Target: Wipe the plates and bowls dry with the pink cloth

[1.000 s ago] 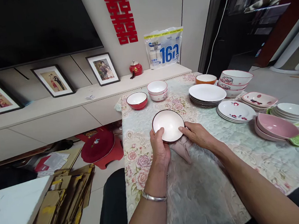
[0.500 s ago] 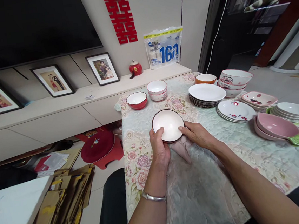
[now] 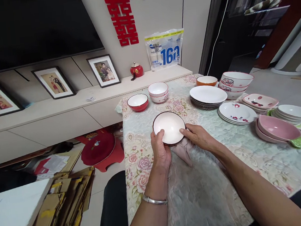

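A white bowl with a dark rim [image 3: 169, 125] is held above the table, its inside facing me. My left hand [image 3: 160, 145] grips its lower left edge, the thumb over the rim. On the right edge, my right hand [image 3: 196, 135] pinches the rim with its thumb on the inside. A pinkish cloth [image 3: 183, 153] hangs below the bowl, near my right hand. Beyond it stand a red bowl with a white inside [image 3: 138, 102] and stacked white bowls with pink rims [image 3: 158, 92].
The table's floral cloth [image 3: 142, 163] also bears a stack of large white plates [image 3: 208, 94], flowered plates [image 3: 237, 113], pink dishes [image 3: 278, 127], small white bowls [image 3: 294, 111], an orange bowl [image 3: 206, 81] and tall bowls [image 3: 236, 80]. A red stool [image 3: 98, 150] stands left of the table.
The view has shifted very slightly. Both hands keep their hold on the bowl, with no other clear movement.
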Demonstrator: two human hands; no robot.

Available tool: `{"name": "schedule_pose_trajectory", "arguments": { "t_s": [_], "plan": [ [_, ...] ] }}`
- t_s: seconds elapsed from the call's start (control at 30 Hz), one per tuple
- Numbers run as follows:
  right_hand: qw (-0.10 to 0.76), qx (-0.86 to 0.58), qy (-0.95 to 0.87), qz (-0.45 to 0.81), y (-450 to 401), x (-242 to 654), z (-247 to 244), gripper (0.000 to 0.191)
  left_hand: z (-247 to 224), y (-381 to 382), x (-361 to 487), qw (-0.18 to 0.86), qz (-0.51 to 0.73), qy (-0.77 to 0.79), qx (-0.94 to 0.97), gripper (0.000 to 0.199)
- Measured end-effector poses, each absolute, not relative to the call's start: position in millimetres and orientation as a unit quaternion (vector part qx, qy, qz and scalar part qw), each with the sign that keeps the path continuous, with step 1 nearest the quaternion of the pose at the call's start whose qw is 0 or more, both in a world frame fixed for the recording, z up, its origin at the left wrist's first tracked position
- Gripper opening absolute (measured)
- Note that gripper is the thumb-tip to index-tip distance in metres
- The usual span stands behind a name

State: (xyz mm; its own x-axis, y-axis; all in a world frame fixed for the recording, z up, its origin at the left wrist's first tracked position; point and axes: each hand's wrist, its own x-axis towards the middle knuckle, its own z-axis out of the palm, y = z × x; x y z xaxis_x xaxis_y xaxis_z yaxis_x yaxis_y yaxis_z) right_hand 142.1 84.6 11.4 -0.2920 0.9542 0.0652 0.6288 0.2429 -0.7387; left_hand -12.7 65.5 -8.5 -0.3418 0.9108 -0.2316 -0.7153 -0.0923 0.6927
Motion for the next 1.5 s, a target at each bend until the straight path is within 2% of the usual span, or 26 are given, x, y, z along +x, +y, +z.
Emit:
{"name": "schedule_pose_trajectory", "arguments": {
  "t_s": [0.1,0.17,0.2,0.3,0.37,0.47,0.53,0.63,0.77,0.9,1.0,1.07,1.13,1.2,1.27,1.37,1.5],
  "plan": [
    [0.252,-0.438,-0.766,0.397,83.7,151.3,17.8,0.044,-8.7,64.1,-13.1,0.547,0.743,0.370,0.109,0.037],
    [0.221,-0.387,-0.795,0.413,83.8,157.2,19.8,0.054,-9.0,63.2,-13.0,0.534,0.752,0.374,0.095,0.038],
    [0.209,-0.383,-0.805,0.403,84.1,159.0,19.2,0.052,-9.2,62.8,-12.7,0.527,0.755,0.378,0.095,0.038],
    [0.212,-0.445,-0.796,0.351,86.0,158.7,12.7,0.024,-10.9,62.3,-11.3,0.503,0.763,0.385,0.130,0.035],
    [0.264,-0.513,-0.753,0.317,87.6,156.1,7.7,0.019,-13.3,62.5,-10.5,0.481,0.763,0.400,0.162,0.032],
    [0.412,-0.586,-0.648,0.261,90.4,153.7,3.7,0.024,-18.2,63.0,-9.9,0.453,0.752,0.436,0.200,0.034],
    [0.475,-0.602,-0.593,0.247,92.1,153.2,2.5,0.030,-20.4,62.5,-9.4,0.450,0.741,0.448,0.219,0.038],
    [0.482,-0.584,-0.586,0.287,92.6,150.8,1.3,0.036,-18.9,59.2,-7.7,0.470,0.729,0.435,0.243,0.040],
    [0.482,-0.488,-0.625,0.372,87.1,145.4,4.9,0.041,-10.5,51.3,-5.4,0.526,0.702,0.395,0.272,0.037],
    [0.521,-0.457,-0.647,0.318,81.9,144.6,11.0,0.041,-5.4,45.2,-5.1,0.558,0.680,0.376,0.293,0.035],
    [0.516,-0.471,-0.653,0.293,81.7,142.7,9.5,0.041,-5.2,42.4,-5.2,0.508,0.702,0.395,0.305,0.032],
    [0.496,-0.479,-0.638,0.344,81.1,138.0,5.6,0.043,-5.5,41.5,-5.4,0.464,0.725,0.406,0.308,0.033],
    [0.461,-0.471,-0.601,0.451,78.7,131.0,1.2,0.046,-5.7,41.7,-6.0,0.436,0.745,0.408,0.296,0.035],
    [0.422,-0.457,-0.549,0.558,75.6,123.9,-2.8,0.048,-6.1,43.1,-6.8,0.423,0.757,0.413,0.276,0.035],
    [0.408,-0.461,-0.507,0.603,74.1,119.9,-6.0,0.047,-6.6,45.2,-7.4,0.425,0.755,0.420,0.270,0.033],
    [0.438,-0.507,-0.511,0.539,77.8,123.9,-7.9,0.047,-7.4,48.0,-7.6,0.457,0.727,0.415,0.301,0.036],
    [0.457,-0.550,-0.629,0.306,84.7,139.9,-3.6,0.041,-4.2,48.7,-9.8,0.491,0.682,0.404,0.360,0.041]
  ]
}}
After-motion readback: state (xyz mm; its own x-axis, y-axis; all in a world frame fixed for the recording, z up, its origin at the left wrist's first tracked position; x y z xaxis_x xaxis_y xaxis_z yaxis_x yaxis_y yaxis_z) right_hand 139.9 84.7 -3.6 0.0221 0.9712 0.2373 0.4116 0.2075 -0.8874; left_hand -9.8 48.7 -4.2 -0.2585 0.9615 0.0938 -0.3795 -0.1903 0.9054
